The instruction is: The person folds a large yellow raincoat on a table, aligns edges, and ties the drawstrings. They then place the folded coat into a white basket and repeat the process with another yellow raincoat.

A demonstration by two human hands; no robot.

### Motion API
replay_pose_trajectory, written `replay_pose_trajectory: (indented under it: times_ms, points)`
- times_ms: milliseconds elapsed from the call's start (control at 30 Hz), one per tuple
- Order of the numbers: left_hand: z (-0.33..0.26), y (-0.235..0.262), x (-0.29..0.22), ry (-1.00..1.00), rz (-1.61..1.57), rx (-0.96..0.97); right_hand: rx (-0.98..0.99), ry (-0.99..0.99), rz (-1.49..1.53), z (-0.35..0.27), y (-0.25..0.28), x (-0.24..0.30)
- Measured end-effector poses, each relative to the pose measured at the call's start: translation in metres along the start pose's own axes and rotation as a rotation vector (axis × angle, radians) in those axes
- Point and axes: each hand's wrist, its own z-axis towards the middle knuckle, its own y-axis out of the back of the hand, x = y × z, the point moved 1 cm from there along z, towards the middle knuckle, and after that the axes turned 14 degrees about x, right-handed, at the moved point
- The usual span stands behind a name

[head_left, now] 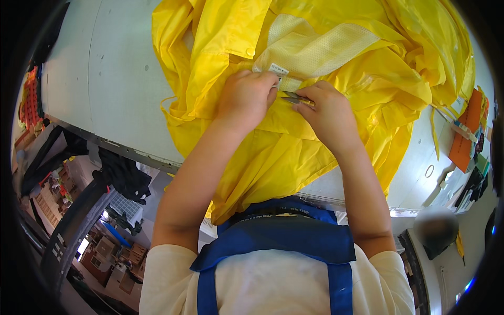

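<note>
A shiny yellow jacket [283, 157] with a white mesh lining [315, 50] lies bunched over the table. My left hand [243, 98] is closed on the jacket's fabric beside a small white label [278, 69]; the fingertips partly cover the label. In my right hand [331, 113] is a small pair of thread snips [292, 98], gripped between thumb and fingers. Their blades point left toward the label and the left fingertips. A round snap [249, 51] shows on the flap above my left hand.
The jacket rests on a pale worn table [121, 68]. At the right edge lie an orange sheet [466, 131], a loose ring [429, 171] and several small items. Dark cloth [123, 173] hangs below the table at left, near shelving with boxes [105, 247].
</note>
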Motion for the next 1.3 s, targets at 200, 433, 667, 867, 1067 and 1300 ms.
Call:
replay_pose_trajectory:
  times_ms: [200,433,667,867,1067,1300]
  points:
    - [0.001,-0.004,-0.001,0.022,0.101,0.039,-0.01,0.017,0.056,-0.004,0.001,-0.002]
    - [-0.002,0.006,0.005,0.133,-0.256,0.144,0.011,0.052,0.036,0.008,0.004,0.005]
    - [-0.002,0.006,0.007,0.112,-0.368,0.162,0.031,0.023,-0.048,0.018,-0.001,0.011]
    - [-0.002,0.007,0.008,0.066,-0.342,0.144,0.038,0.052,-0.066,0.021,-0.002,0.013]
    - [-0.005,0.012,0.004,0.183,-0.487,0.177,-0.065,0.191,0.116,0.001,0.011,0.01]
    - [-0.148,0.039,0.008,0.14,-0.038,-0.414,-1.041,-0.202,0.024,-0.13,0.082,-0.153]
